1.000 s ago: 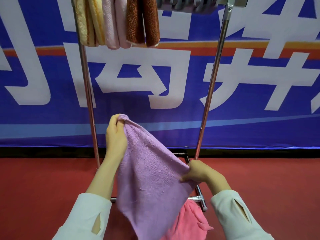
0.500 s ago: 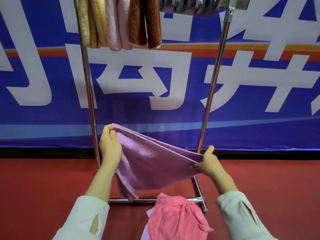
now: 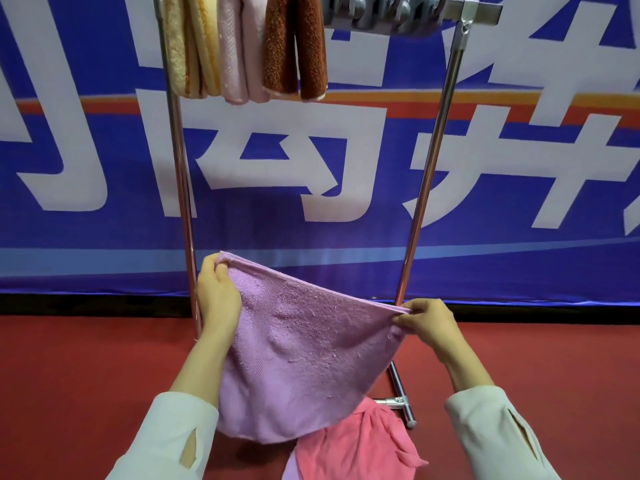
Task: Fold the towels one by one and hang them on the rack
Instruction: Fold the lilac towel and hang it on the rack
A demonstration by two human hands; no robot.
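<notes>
The lilac towel point(image 3: 304, 358) was held in the air in front of the lower part of the rack point(image 3: 427, 174), spanning the gap between its two uprights and hanging over the base bar. Its long axis ran along the top edge, stretched nearly taut from side to side and tilted, the left corner higher than the right, while the rest of the cloth drooped toward the floor point(image 3: 69, 375) in a broad rounded sheet. The left hand point(image 3: 216, 299) pinched the upper left corner, thumb and curled fingers closed on the hem; the right hand point(image 3: 429, 320) pinched the upper right corner between thumb and bent fingers. A pink towel point(image 3: 360, 445) lay crumpled on the floor by the near right end of the rack's base, its top partly covered by the lilac one. Up on the rail, at its left end, hung a yellow towel point(image 3: 188, 46), a pale pink towel point(image 3: 239, 50) and a brown towel point(image 3: 294, 46), side by side and touching. Half a second before, the lilac cloth had been a narrower band with a tail dangling by the left forearm; that tail had since opened out, and the hands had kept almost the same places.
</notes>
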